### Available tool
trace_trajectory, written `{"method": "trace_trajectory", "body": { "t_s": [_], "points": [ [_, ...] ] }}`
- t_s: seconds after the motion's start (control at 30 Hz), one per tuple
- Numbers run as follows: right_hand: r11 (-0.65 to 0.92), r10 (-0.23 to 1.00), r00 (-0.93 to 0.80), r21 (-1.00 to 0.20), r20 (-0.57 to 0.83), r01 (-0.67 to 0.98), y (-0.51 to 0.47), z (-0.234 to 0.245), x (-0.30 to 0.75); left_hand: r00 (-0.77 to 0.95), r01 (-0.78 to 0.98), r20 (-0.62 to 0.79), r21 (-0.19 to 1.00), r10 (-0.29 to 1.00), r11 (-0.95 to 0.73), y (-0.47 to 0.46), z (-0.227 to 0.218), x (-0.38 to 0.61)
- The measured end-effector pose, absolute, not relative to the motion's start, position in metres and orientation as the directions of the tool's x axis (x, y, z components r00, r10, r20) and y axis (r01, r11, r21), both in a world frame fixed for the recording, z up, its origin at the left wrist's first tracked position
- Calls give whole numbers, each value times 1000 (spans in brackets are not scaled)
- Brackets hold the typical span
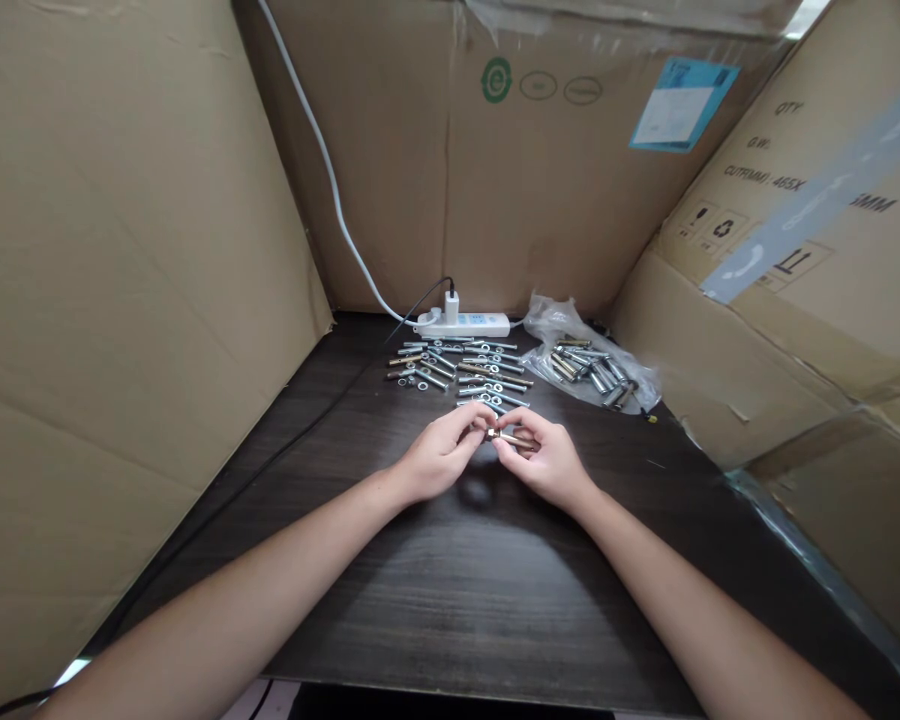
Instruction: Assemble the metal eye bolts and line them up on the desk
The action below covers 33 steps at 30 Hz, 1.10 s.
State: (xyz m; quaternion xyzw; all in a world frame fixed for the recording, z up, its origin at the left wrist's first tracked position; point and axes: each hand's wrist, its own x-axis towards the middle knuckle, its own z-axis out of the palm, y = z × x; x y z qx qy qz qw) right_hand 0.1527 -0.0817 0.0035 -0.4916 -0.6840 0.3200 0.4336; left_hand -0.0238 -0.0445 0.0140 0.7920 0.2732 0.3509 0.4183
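Above the dark table my left hand (pixel 445 452) and my right hand (pixel 546 458) meet at a brass-coloured bolt (pixel 516 440). My left fingers are closed around its left end, by what looks like a nut (pixel 493 434). Farther right along the shank, my right thumb and fingers grip the same bolt, covering part of it. Just beyond my hands lie several silver and brass bolts (pixel 499 377) in rows, with washers among them. A looser group of bolts (pixel 436 368) with a few washers (pixel 422 386) sits to the left.
A clear plastic bag (pixel 562 318) with several metal sleeves or bolts (pixel 598 370) lies at the back right. Behind the rows stands a white power strip (pixel 487 324) with a plugged-in adapter. A black cable (pixel 300 437) crosses the table's left side. Cardboard walls (pixel 382 160) enclose the table (pixel 450 600).
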Motion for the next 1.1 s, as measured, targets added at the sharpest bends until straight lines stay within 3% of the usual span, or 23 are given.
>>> {"method": "trace_trajectory", "body": {
  "t_s": [0.17,0.5,0.67,0.8,1.1],
  "points": [
    [307,952,-128,-860,279,408,-82,2,154,621,130,322,857,715,-498,-44,14,-23],
    [298,955,-113,-879,275,372,-85,7,152,641,302,210,815,738,-495,-42,15,-27],
    [293,956,-111,-880,271,374,-85,6,152,524,266,333,810,784,-522,-43,14,-26],
    [300,954,-113,-881,278,365,-84,2,153,575,171,375,814,727,-555,-45,16,-25],
    [293,956,-109,-883,272,368,-84,4,153,622,306,261,787,738,-535,-43,15,-26]
  ]
}}
